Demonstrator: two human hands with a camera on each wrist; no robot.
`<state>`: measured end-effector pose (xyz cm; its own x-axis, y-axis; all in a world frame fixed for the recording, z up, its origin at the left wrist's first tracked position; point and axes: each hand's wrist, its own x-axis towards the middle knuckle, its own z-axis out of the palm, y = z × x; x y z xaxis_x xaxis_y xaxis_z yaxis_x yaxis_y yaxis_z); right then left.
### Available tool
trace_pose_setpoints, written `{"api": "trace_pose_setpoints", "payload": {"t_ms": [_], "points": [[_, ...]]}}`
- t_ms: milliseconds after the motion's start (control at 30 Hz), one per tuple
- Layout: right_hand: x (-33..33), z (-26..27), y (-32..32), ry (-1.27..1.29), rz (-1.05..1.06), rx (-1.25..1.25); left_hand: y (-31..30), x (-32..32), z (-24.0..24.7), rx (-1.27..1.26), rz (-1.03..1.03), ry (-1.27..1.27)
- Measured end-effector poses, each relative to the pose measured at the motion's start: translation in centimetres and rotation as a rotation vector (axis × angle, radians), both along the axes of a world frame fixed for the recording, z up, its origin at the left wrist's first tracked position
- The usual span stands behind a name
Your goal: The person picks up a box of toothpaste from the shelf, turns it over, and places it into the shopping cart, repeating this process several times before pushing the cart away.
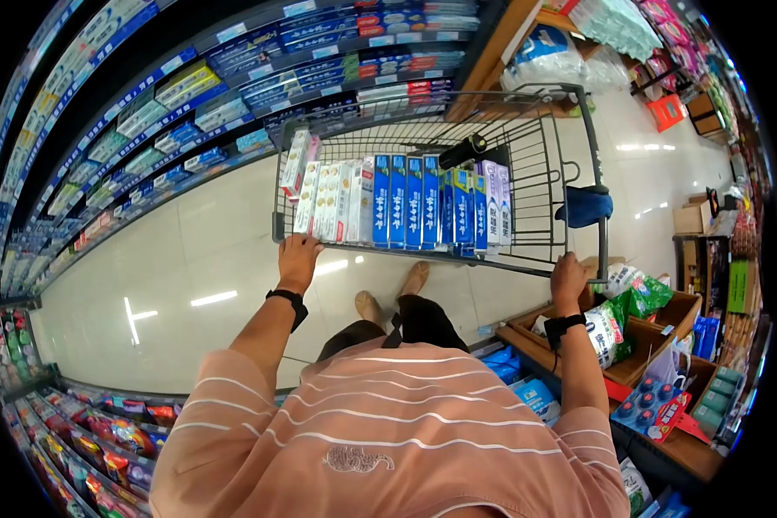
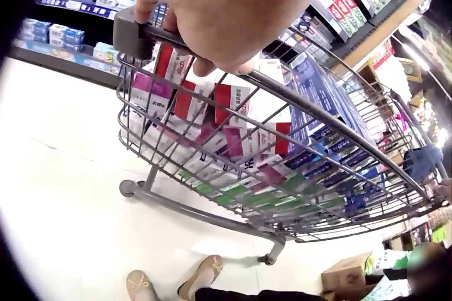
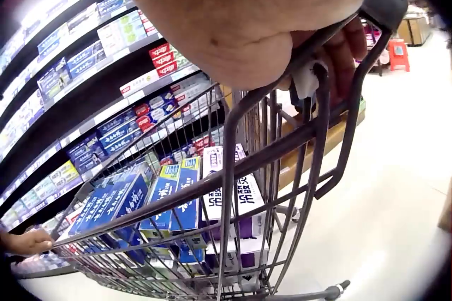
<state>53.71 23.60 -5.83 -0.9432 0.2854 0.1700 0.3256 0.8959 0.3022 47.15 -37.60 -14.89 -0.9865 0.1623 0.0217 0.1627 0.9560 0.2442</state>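
A wire shopping cart (image 1: 535, 181) stands sideways before the person. My left hand (image 1: 300, 263) grips its near rim at the left corner; in the left wrist view the fingers of this hand (image 2: 219, 19) curl over the grey rim (image 2: 318, 114). Near the handle end, my right hand (image 1: 570, 281) holds the frame. The right wrist view shows that hand (image 3: 261, 26) with fingers curled round the dark bars. Inside the cart stand rows of white boxes (image 1: 328, 203), blue boxes (image 1: 397, 203) and purple-white boxes (image 1: 496, 203). A dark cylindrical object (image 1: 463, 152) lies toward the far side.
Shelves of boxed goods (image 1: 181, 86) run along the far side and left. Wooden bins (image 1: 643, 341) with bagged goods stand at the right, close to the right arm. Colourful packets (image 1: 112, 432) fill a shelf at the lower left. A blue item (image 1: 585, 204) hangs at the handle.
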Motion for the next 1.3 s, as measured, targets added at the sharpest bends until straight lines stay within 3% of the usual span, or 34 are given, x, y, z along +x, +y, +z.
{"api": "trace_pose_setpoints", "payload": {"t_ms": [367, 533, 967, 1300], "points": [[-1.1, 1.4, -10.1, 0.008, 0.243, -0.067, -8.1, 12.9, -1.3, -0.061, 0.317, -0.102], [-3.9, 1.5, -15.8, -0.014, 0.357, -0.117, -12.2, 16.7, -2.6, -0.080, 0.453, -0.030], [-11.2, 2.7, -30.8, 0.024, 0.748, -0.201, -18.4, 27.6, -3.1, -0.066, 0.772, -0.133], [-17.0, 2.3, -41.7, 0.000, 0.989, -0.287, -19.6, 33.4, -4.3, -0.089, 0.977, -0.113]]}}
